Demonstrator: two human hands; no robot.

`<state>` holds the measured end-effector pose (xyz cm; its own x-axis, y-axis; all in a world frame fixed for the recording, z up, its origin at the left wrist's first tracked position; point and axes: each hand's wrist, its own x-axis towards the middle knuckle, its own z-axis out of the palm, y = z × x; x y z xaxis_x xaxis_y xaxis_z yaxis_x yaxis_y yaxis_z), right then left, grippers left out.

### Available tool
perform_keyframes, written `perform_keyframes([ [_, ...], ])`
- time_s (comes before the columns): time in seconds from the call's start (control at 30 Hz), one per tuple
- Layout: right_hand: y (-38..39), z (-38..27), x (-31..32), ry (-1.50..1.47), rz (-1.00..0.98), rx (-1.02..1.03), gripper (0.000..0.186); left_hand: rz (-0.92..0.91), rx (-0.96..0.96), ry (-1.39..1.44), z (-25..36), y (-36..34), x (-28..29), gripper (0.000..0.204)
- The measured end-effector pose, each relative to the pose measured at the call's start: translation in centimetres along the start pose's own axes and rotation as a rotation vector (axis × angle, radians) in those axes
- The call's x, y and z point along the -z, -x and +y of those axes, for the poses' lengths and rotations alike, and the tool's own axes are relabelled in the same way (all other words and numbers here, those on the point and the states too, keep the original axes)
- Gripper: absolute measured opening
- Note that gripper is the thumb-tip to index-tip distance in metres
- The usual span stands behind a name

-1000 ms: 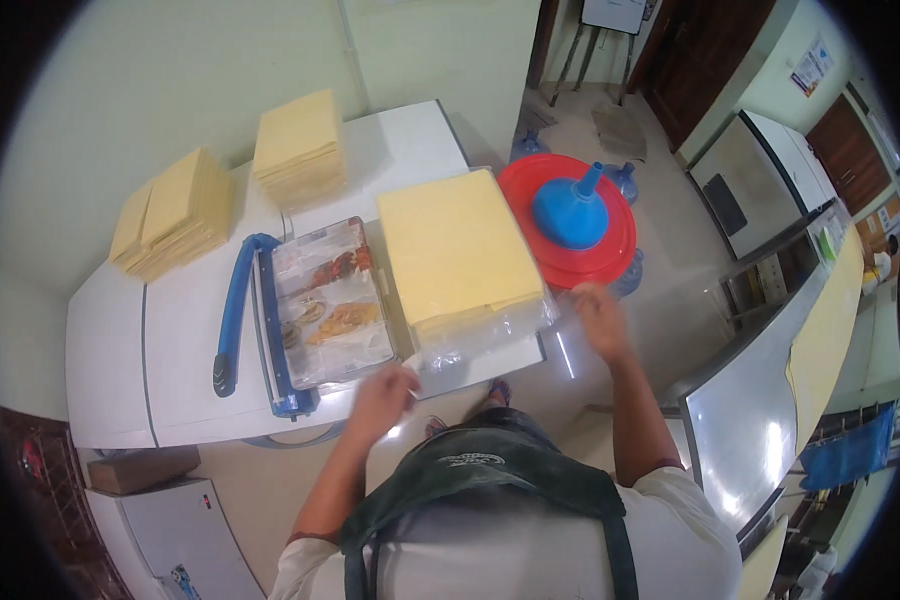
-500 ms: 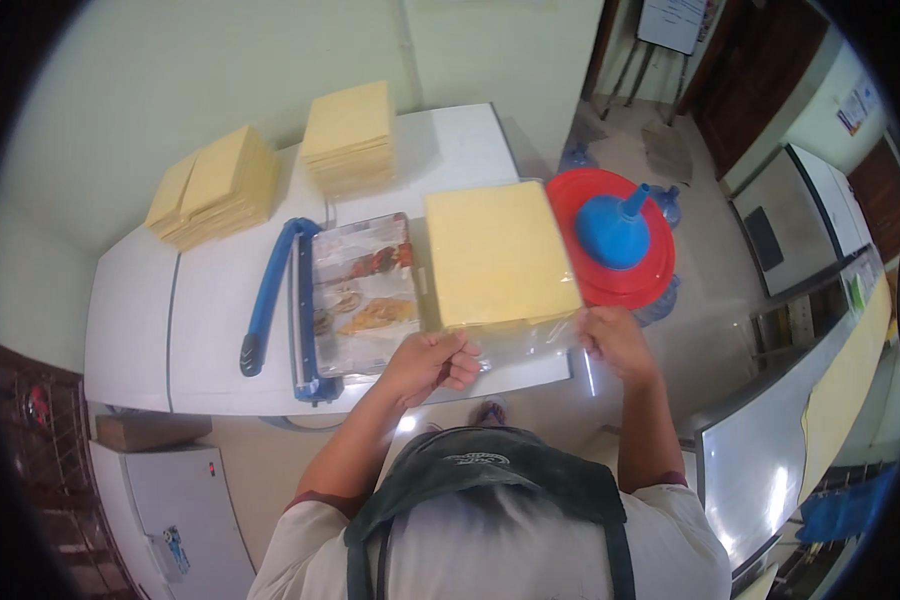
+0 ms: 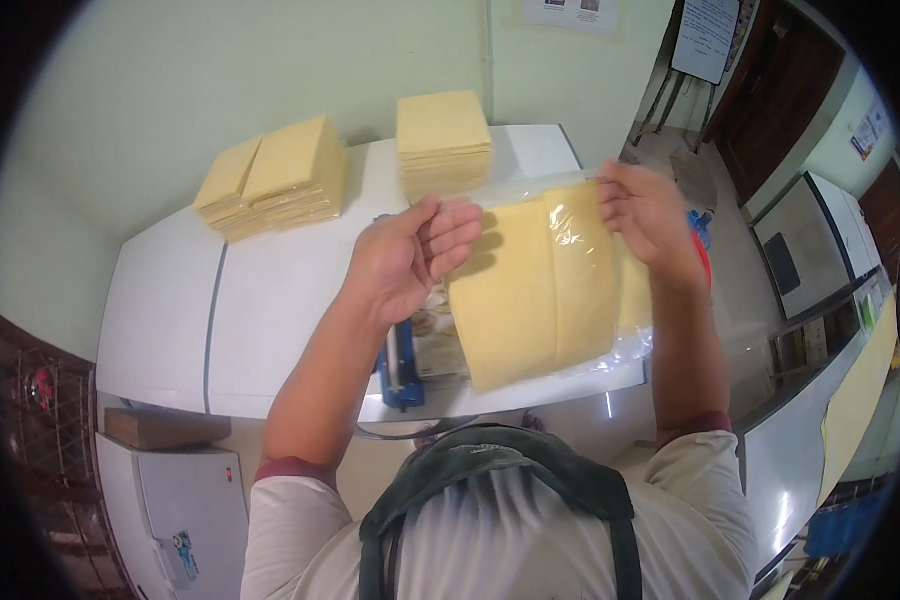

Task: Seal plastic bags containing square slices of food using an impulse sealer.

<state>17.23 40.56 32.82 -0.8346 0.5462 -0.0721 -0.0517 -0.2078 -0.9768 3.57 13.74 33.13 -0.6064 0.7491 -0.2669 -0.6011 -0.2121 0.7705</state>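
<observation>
Over the white tabletop (image 3: 290, 310) by the pale-green wall (image 3: 270, 80), your right hand (image 3: 650, 215) pinches clear-plastic-bagged yellow sheets (image 3: 515, 300); left hand (image 3: 405, 255): grip unclear

Both our bare forearms raised ahead of chest, hands well apart, right slightly farther forward. Left forearm (image 3: 320, 375) slants inward from short, off-white cloth sleeve with maroon cuff; left hand (image 3: 410, 255) palm turned up toward us, fingers together, loosely bent, pointing right, thumb along top. Right forearm (image 3: 692, 350) nearly straight ahead, leaning slightly inward; right hand (image 3: 645, 215) fingers curled, thumb drawn close, tips facing left.
</observation>
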Motion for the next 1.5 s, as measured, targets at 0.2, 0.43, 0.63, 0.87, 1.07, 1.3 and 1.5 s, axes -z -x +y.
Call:
perform_keyframes([
  [0.2,-5.8,18.1,-8.7,0.699,0.164,-0.039,0.052,0.088,-0.027,-0.036,1.0,1.6,15.9,0.049],
  [0.43,-3.2,27.5,-16.0,1.55,0.299,-0.011,0.099,0.343,0.051,-0.238,-0.6,1.5,28.1,0.046],
  [0.63,-4.3,26.5,-14.2,1.481,-0.421,0.483,0.096,0.235,0.064,-0.823,-6.7,-5.3,28.7,0.052],
  [0.87,1.2,26.4,-14.7,1.615,-0.04,0.167,0.091,0.406,-0.243,-1.377,-10.7,-9.8,26.2,0.059],
  [1.07,-0.6,25.8,-11.8,1.593,-0.171,0.259,0.091,0.441,-0.33,-1.206,-11.6,-10.7,24.6,0.027],
  [1.3,-0.6,25.7,-13.3,1.57,-0.167,0.247,0.091,0.531,-0.362,-1.038,-13.5,-12.4,28.0,0.029],
  [1.5,-0.8,25.2,-13.9,1.584,-0.178,0.246,0.091,0.555,-0.394,-1.098,-12.7,-12.7,29.8,0.038],
])
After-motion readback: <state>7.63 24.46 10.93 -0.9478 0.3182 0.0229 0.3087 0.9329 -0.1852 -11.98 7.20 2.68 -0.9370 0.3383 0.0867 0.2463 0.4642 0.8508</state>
